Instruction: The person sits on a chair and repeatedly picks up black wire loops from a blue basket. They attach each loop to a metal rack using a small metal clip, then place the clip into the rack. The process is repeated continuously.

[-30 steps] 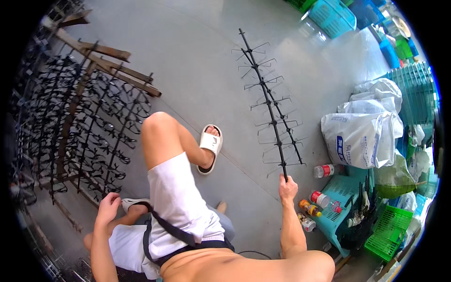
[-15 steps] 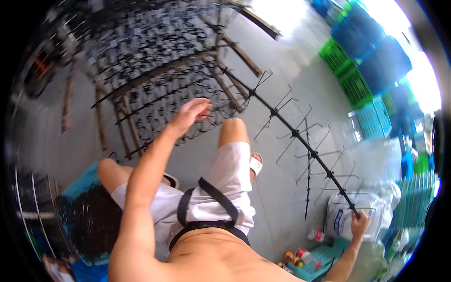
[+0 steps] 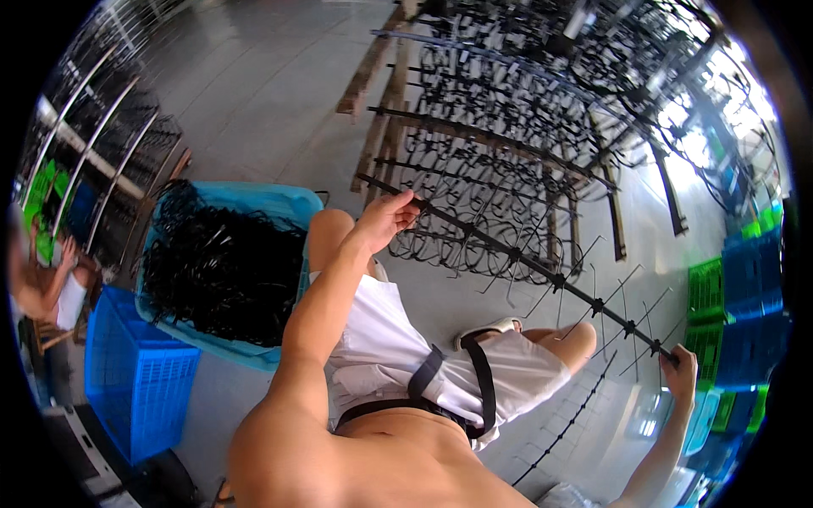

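A long black rod (image 3: 559,281) with thin wire hooks sticking out at intervals slants across in front of me, its far end to the left and its near end to the right. My left hand (image 3: 388,220) pinches it near the left end, thumb and fingers closed round it. At the opposite end my right hand (image 3: 680,372) grips the rod in its fist. Below the rod, a second hooked rod (image 3: 569,423) shows over the floor. Behind it stands a wooden-legged rack (image 3: 474,127) hung with many black looped pieces.
A light-blue tub (image 3: 284,199) full of black strips (image 3: 224,271) stands by my left knee, beside a blue crate (image 3: 144,381). Another person (image 3: 59,279) sits at the far left, near metal rails (image 3: 97,152). Green and blue crates (image 3: 737,288) are stacked at the right.
My view has swung left, bringing the tub and blue crate fully into sight. My left hand, earlier open and away from the rod, now closes on its left end; my right hand keeps its grip.
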Available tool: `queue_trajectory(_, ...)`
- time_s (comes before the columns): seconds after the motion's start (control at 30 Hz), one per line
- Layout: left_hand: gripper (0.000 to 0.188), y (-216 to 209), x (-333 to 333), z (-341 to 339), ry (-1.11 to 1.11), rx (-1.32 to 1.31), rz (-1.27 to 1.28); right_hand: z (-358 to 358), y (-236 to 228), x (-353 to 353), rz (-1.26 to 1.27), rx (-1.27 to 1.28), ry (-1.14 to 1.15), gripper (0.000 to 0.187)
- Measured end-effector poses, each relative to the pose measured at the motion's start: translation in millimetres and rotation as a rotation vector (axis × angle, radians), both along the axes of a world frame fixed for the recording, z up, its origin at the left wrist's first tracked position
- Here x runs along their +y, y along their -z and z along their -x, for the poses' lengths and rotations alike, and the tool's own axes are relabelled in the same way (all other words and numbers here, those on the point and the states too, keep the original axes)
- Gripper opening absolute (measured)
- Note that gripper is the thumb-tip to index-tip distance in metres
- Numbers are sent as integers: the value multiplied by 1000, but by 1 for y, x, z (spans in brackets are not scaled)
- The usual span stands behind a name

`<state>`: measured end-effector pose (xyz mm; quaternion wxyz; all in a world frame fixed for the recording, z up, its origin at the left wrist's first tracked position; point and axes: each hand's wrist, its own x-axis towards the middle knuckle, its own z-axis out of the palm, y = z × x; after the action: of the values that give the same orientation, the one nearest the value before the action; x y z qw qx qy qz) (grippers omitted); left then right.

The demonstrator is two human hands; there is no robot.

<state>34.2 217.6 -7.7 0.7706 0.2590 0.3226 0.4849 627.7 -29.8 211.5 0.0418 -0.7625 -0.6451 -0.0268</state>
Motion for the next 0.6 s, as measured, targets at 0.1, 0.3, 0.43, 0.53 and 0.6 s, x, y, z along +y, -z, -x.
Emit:
queue_trajectory(0.1, 20, 2, 3, 9, -173, 75, 71, -16, 32, 61, -90, -67, -198, 28)
queue_trajectory(0.3, 25, 15, 19, 11, -268, 211, 174, -31, 81, 138, 42, 38, -190, 25)
queue_trajectory(0.43, 25, 27, 23, 13, -196, 320, 204, -35, 106, 163, -22, 97, -238, 21)
queue_trajectory(0.53, 25, 24, 32, 14, -134, 371, 234, -41, 131, 182, -127, 122, -280, 16)
queue_trajectory(0.6, 25, 9, 32, 8, -125, 411, 281, -47, 151, 192, -192, 80, -294, 16)
